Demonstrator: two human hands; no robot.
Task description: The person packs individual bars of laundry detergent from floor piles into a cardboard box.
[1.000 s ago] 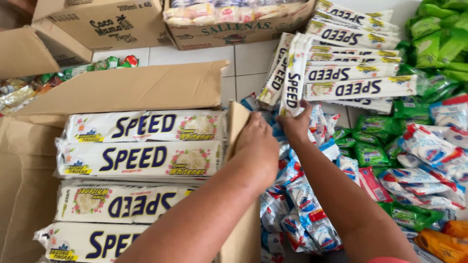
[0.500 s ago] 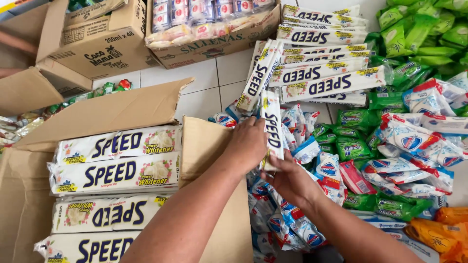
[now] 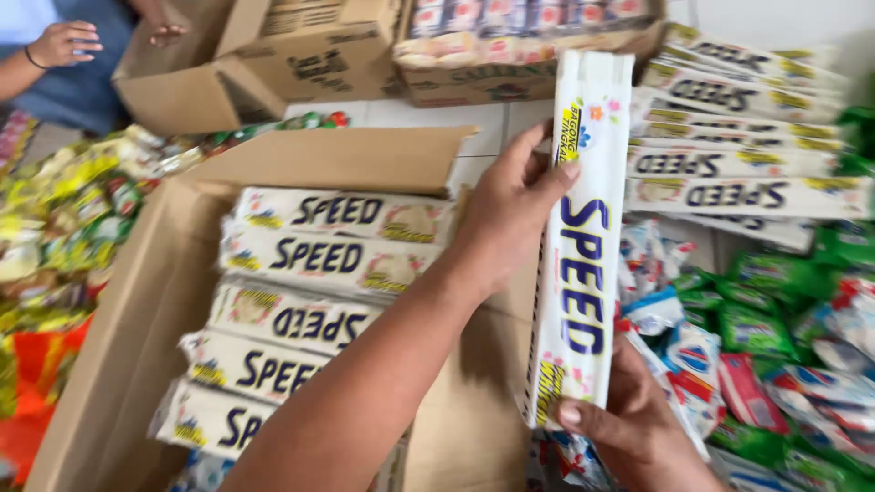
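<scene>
White tiled floor [image 3: 428, 114], crowded with goods. An open carton [image 3: 137, 301] lies at 9 o'clock, with long white packs stacked [image 3: 319, 264] inside, lengthwise across it. More white packs are piled [image 3: 738, 146] at 2 o'clock; small green and blue sachets [image 3: 775, 337] lie at 4 o'clock. Another person's hand [image 3: 64, 41] rests at 11 o'clock.

One long pack [image 3: 583, 246] is held upright above the carton's right flap, long axis running 12 to 6. The left hand [image 3: 510, 214] clasps its upper left edge, fingers curled around it. The right hand [image 3: 629, 428] pinches the bottom end, thumb on the face. The pack lies between both hands; the left one is nearer the carton.
</scene>
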